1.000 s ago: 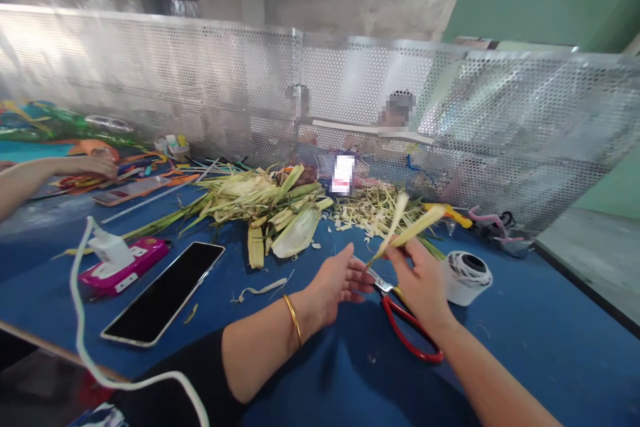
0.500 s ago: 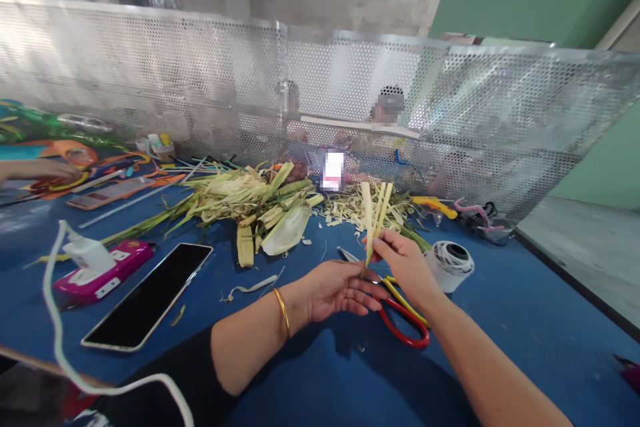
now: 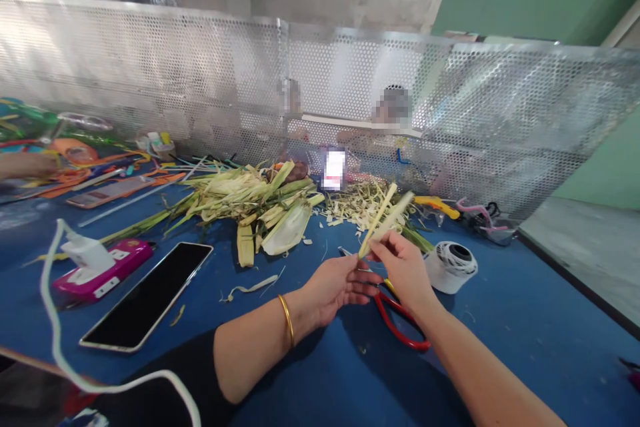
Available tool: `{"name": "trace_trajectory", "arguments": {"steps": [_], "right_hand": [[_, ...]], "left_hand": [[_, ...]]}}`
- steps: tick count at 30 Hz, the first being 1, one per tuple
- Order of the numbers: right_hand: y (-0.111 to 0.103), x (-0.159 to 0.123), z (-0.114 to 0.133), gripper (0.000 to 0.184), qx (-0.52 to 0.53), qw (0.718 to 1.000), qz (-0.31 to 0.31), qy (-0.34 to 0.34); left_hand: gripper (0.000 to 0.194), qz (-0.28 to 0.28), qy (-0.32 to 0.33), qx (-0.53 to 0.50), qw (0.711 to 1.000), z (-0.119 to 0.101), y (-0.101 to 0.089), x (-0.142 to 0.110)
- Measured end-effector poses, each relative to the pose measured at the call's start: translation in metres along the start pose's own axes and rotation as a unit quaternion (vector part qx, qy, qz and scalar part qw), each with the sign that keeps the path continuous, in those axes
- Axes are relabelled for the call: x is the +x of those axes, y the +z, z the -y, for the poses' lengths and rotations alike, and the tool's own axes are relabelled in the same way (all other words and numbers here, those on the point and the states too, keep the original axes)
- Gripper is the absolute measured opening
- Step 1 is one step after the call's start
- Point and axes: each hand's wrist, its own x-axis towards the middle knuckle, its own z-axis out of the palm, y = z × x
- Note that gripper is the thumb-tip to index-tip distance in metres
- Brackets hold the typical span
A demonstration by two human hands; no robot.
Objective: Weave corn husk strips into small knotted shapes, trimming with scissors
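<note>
Pale yellow-green plant strips (image 3: 379, 218) slant up to the right between my hands. My left hand (image 3: 337, 287), below a gold bangle (image 3: 286, 320), pinches their lower end between thumb and forefinger; its other fingers are loosely spread. My right hand (image 3: 403, 267) grips the strips just beside it, thumb against the fingers. Beneath the hands lie scissors with red handles (image 3: 400, 323), partly covered by my right hand. Something yellow (image 3: 390, 288) shows next to them. Behind the hands is a heap of narrow plant shavings (image 3: 357, 210).
Left of the shavings is a pile of leaves and husks (image 3: 235, 193). A black-screened phone (image 3: 150, 297) and a magenta power strip (image 3: 107, 270) with a white cable lie at left. A white roll (image 3: 453, 267) stands at right. A perforated screen (image 3: 200, 67) runs behind; another person's hand (image 3: 27, 165) is far left.
The strips have tilted from nearly upright toward the right, and one has turned its broad face. My left hand has shifted slightly up and left. The other person's hand has moved left.
</note>
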Motion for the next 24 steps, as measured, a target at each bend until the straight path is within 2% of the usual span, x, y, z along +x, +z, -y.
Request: {"name": "trace_trajectory", "arguments": {"steps": [6,10,16,19,22,24], "right_hand": [[-0.004,0.002,-0.007,0.021,-0.050,0.998,0.035,-0.033],[-0.006,0.002,-0.006,0.017,-0.090,0.992,0.053,-0.063],[-0.004,0.002,-0.005,0.018,-0.079,0.996,-0.013,-0.039],[-0.005,0.003,-0.006,0.018,-0.061,0.997,-0.011,-0.046],[-0.010,0.002,-0.003,0.016,-0.126,0.983,0.013,-0.136],[-0.012,0.000,0.001,0.016,-0.218,0.942,0.045,-0.251]], "left_hand": [[0.031,0.016,0.036,0.140,0.989,-0.002,-0.004,0.001],[0.025,0.034,0.039,0.199,0.979,-0.003,-0.007,0.005],[0.029,0.028,0.044,0.125,0.991,-0.004,-0.010,0.006],[0.031,0.029,0.019,0.051,0.998,-0.008,-0.012,0.006],[0.032,0.017,0.000,-0.021,1.000,-0.015,-0.013,0.005],[0.032,-0.004,0.001,-0.050,0.999,-0.020,-0.015,0.006]]}}
